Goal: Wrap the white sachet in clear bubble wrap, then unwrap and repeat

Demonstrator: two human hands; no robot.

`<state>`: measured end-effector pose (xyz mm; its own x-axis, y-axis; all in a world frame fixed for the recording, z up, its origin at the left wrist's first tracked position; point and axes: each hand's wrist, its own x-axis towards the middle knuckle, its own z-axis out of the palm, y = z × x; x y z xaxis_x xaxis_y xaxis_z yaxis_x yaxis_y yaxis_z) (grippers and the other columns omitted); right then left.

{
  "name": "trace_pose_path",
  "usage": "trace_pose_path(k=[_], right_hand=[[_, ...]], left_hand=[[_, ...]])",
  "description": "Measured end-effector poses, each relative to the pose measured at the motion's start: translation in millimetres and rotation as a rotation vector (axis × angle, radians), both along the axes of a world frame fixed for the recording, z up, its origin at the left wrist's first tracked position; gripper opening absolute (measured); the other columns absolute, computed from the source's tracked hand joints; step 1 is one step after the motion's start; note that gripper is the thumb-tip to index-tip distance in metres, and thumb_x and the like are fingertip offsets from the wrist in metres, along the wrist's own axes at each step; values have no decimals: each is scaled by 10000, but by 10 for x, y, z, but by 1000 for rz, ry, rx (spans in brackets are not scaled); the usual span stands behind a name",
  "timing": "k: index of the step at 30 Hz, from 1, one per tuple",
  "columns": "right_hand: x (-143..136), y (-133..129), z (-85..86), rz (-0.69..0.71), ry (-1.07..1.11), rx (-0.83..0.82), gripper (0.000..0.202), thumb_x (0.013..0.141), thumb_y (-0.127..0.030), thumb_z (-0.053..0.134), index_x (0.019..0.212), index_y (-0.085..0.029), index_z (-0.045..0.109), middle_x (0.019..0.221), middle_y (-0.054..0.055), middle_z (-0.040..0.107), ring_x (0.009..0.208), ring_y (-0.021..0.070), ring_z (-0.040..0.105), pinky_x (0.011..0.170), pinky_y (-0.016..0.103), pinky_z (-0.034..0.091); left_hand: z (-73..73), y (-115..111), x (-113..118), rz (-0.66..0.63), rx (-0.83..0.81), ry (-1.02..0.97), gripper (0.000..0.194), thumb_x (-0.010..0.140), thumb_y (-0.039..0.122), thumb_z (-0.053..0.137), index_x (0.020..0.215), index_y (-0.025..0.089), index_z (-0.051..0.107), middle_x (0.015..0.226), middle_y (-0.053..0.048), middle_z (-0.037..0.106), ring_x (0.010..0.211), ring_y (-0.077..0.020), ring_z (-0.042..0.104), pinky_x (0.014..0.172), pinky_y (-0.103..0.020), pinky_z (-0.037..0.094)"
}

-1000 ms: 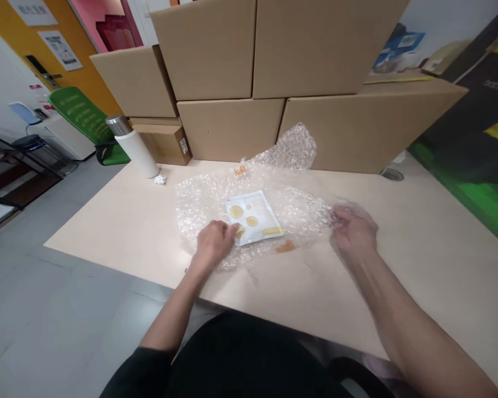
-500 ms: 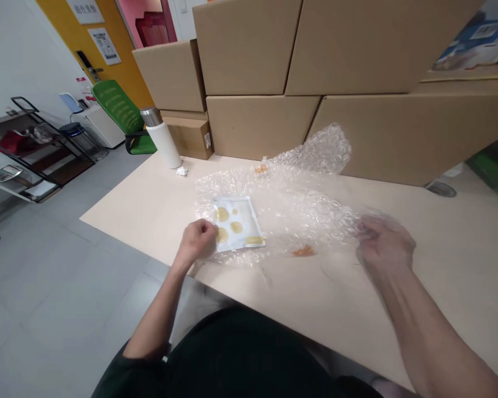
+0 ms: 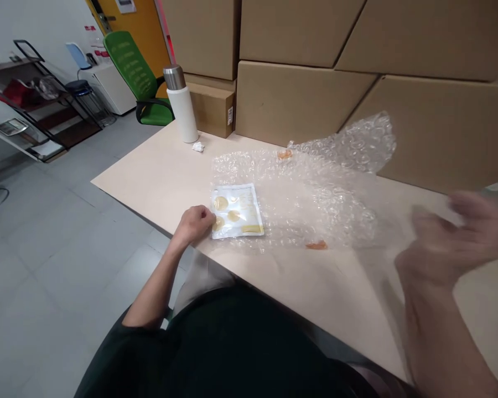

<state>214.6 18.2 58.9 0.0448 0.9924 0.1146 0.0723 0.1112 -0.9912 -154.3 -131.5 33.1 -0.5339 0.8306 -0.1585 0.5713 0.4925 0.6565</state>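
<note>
A flat white packet (image 3: pixel 241 204) with yellow round patches lies on the left end of a spread sheet of clear bubble wrap (image 3: pixel 292 193). At the packet's left edge is my left hand (image 3: pixel 194 223), its fingers closed in a pinch; whether the wrap's edge is pinched too is hidden. My right hand (image 3: pixel 452 243) is blurred, raised above the table on the right, clear of the wrap. Its thumb and fingers look apart, with nothing visible between them. Orange tape pieces (image 3: pixel 316 245) stick to the wrap's near and far edges.
Cardboard boxes (image 3: pixel 299 105) are stacked along the table's back. A white bottle with a steel cap (image 3: pixel 183 110) stands at the back left, beside a crumpled white scrap (image 3: pixel 198 146). Past the table (image 3: pixel 141 171) are a green chair (image 3: pixel 130 66) and a black shelf cart (image 3: pixel 45 105).
My right hand has let go of the bubble wrap's right end and moved up and right. My left hand stays at the packet's edge. The camera view has shifted.
</note>
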Motion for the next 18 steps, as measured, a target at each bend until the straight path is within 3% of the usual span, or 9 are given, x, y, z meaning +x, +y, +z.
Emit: trace_pose_path(k=[1,2,4,6,8,10,14,18], right_hand=[[-175,-97,38,-39,-150,223,169,883,-475,629,1042,-418,648,1116,12,678,1208,315,584,868,490,552],[-362,-177,53,24,-305,398,219,877,-444,650,1087,-381,658,1168,24,666,1227,319,565,1003,538,485],[-740,-287,20,337,-448,626,250,912,-403,598,1128,-300,671,1140,65,695,1153,313,608,1061,588,420],[-1080,-341,-83,656,-559,689,327,952,-392,542,1227,-256,654,1252,98,679,1239,314,566,1087,572,397],[-1353,-367,-213,821,-684,692,399,982,-411,492,1302,-213,625,1382,134,613,1342,332,485,1100,573,376],[-1550,-385,-328,881,-813,661,458,994,-454,459,1335,-186,607,1436,168,565,1366,358,458,1074,589,384],[-1737,-429,-428,867,-929,635,493,1002,-502,430,1332,-185,614,1457,183,543,1348,364,479,1050,568,398],[-1765,-467,-427,827,-903,615,538,1009,-525,398,1329,-149,611,1453,214,539,1358,367,472,1063,556,381]], left_hand=[[3,-2,1,-6,-5,9,201,784,340,570,640,200,564,630,0,590,620,-143,515,564,-276,329],[7,-9,7,-12,-12,17,202,795,341,561,649,202,562,642,-4,600,625,-146,520,566,-277,332],[21,-33,34,-15,-20,36,210,825,355,538,683,203,568,684,-16,631,643,-155,540,581,-279,349],[38,-60,65,-2,-18,67,217,850,384,528,753,201,593,754,-36,668,686,-172,572,612,-283,376],[52,-78,86,18,-19,97,239,863,420,536,841,195,614,812,-56,694,734,-193,601,644,-292,395],[56,-80,85,33,-27,103,270,866,452,548,875,191,620,824,-66,704,755,-205,615,656,-297,402],[20,-61,34,20,-2,10,318,848,491,573,741,195,609,711,-29,666,668,-175,581,607,-278,380],[-6,-61,24,51,146,-359,372,765,539,666,713,177,603,597,17,581,545,-119,502,533,-246,350]])
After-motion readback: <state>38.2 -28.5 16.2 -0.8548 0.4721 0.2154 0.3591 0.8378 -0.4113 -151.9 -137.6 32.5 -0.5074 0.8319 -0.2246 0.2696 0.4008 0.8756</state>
